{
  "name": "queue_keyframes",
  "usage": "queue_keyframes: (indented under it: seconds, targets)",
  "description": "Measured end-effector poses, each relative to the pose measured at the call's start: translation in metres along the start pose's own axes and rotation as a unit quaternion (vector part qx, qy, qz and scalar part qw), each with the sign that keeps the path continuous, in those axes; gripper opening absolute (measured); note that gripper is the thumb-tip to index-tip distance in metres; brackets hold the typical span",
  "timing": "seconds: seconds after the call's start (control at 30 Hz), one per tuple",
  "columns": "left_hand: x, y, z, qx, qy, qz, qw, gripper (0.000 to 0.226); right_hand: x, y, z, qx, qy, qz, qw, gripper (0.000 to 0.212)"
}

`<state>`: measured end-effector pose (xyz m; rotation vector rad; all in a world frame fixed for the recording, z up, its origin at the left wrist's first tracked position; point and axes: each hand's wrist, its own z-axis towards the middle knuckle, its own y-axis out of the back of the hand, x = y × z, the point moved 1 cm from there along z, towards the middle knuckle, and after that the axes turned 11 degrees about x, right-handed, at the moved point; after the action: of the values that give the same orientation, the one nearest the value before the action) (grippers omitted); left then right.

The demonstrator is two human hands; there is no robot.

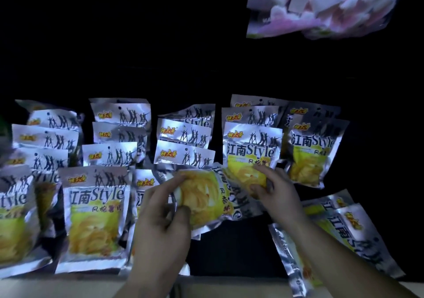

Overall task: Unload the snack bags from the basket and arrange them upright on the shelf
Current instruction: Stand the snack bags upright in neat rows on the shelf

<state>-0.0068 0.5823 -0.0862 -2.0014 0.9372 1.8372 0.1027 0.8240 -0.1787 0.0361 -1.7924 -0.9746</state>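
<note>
Snack bags point(252, 146) stand rowed on dark shelf point(234, 249).

I hold one silver-and-yellow snack bag point(206, 196) tipped on its side, just in front of rows of matching bags point(252, 151) standing upright on the dark shelf point(229, 252). Two further bags point(344, 229) lie slanted at lower right, seemingly loose.

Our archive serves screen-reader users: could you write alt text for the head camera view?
A person's left-hand grip and right-hand grip hold one silver-and-yellow snack bag sideways over a dark shelf. Rows of matching bags stand upright behind it, toppled bags lie at right, and a pink bag shows upper right.
</note>
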Motion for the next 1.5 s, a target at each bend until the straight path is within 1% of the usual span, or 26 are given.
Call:
queue_keyframes:
  seconds: [0.07, 0.13, 0.3, 0.4, 0.47, 0.5, 0.57, 0.6, 0.63, 0.67, 0.73, 0.8, 0.87, 0.93, 1.0, 1.03, 1.1, 1.23, 1.33, 1.4, 1.5]
  targets:
    - [-0.001, 0.003, -0.002, -0.027, 0.02, -0.03, 0.999, 0.051, 0.001, 0.002, 0.001, 0.011, 0.014, -0.005, 1.0, 0.056]
    - [-0.001, 0.009, -0.002, -0.05, 0.033, -0.069, 0.996, 0.045, 0.002, 0.002, 0.002, 0.018, 0.02, -0.012, 1.0, 0.059]
    - [-0.003, 0.01, 0.0, -0.071, 0.05, -0.129, 0.988, 0.041, 0.003, 0.0, 0.0, 0.023, 0.025, -0.001, 0.999, 0.06]
    - [-0.005, 0.005, 0.003, -0.082, 0.059, -0.15, 0.984, 0.045, 0.002, 0.006, -0.008, 0.017, -0.017, 0.038, 0.999, 0.052]
    - [-0.003, 0.001, 0.003, -0.078, 0.068, -0.149, 0.983, 0.048, 0.006, 0.014, -0.016, -0.021, -0.031, 0.053, 0.998, 0.046]
    - [-0.003, -0.002, 0.003, -0.07, 0.07, -0.151, 0.984, 0.05, 0.012, 0.02, -0.021, -0.052, -0.028, 0.067, 0.996, 0.041]
    - [-0.006, -0.007, 0.002, -0.053, 0.068, -0.152, 0.985, 0.056, 0.032, 0.029, -0.038, -0.11, -0.025, 0.115, 0.987, 0.022]
    - [-0.008, -0.009, 0.0, -0.042, 0.067, -0.153, 0.985, 0.06, 0.043, 0.032, -0.048, -0.124, -0.028, 0.151, 0.98, 0.012]
    - [-0.01, -0.011, -0.001, -0.029, 0.066, -0.155, 0.985, 0.064, 0.055, 0.033, -0.059, -0.123, -0.031, 0.188, 0.974, 0.008]
    - [-0.013, -0.014, -0.003, -0.016, 0.066, -0.155, 0.986, 0.068, 0.064, 0.031, -0.07, -0.108, -0.042, 0.218, 0.969, 0.01]
    - [-0.019, -0.02, -0.006, 0.01, 0.058, -0.155, 0.986, 0.074, 0.079, 0.019, -0.086, -0.061, -0.072, 0.272, 0.958, 0.022]
    - [-0.021, -0.03, -0.007, 0.046, 0.04, -0.165, 0.984, 0.076, 0.084, 0.005, -0.091, -0.038, -0.089, 0.356, 0.93, 0.037]
    - [-0.015, -0.041, -0.009, 0.089, 0.038, -0.179, 0.979, 0.075, 0.082, -0.003, -0.089, -0.051, -0.075, 0.413, 0.906, 0.047]
    - [-0.003, -0.051, -0.013, 0.132, 0.043, -0.179, 0.974, 0.075, 0.077, -0.004, -0.084, -0.079, -0.057, 0.423, 0.901, 0.051]
    - [0.011, -0.054, -0.013, 0.138, 0.046, -0.15, 0.978, 0.073, 0.072, 0.0, -0.079, -0.108, -0.046, 0.387, 0.915, 0.052]
    - [0.018, -0.055, -0.012, 0.135, 0.048, -0.134, 0.981, 0.071, 0.07, 0.003, -0.076, -0.109, -0.042, 0.365, 0.924, 0.052]
    - [0.032, -0.053, -0.009, 0.119, 0.044, -0.094, 0.988, 0.067, 0.062, 0.011, -0.072, -0.091, -0.028, 0.314, 0.945, 0.052]
    - [0.054, -0.048, -0.002, 0.094, 0.045, 0.036, 0.994, 0.067, 0.049, 0.018, -0.055, -0.039, 0.015, 0.178, 0.983, 0.051]
    - [0.063, -0.045, 0.0, 0.09, 0.037, 0.067, 0.993, 0.068, 0.041, 0.01, -0.038, 0.007, 0.021, 0.126, 0.992, 0.053]
    - [0.065, -0.047, 0.0, 0.097, 0.036, 0.069, 0.992, 0.071, 0.034, 0.003, -0.029, 0.021, 0.041, 0.079, 0.996, 0.055]
    - [0.07, -0.058, 0.002, 0.156, 0.038, 0.075, 0.984, 0.076, 0.023, -0.002, -0.018, 0.032, 0.04, 0.011, 0.999, 0.057]
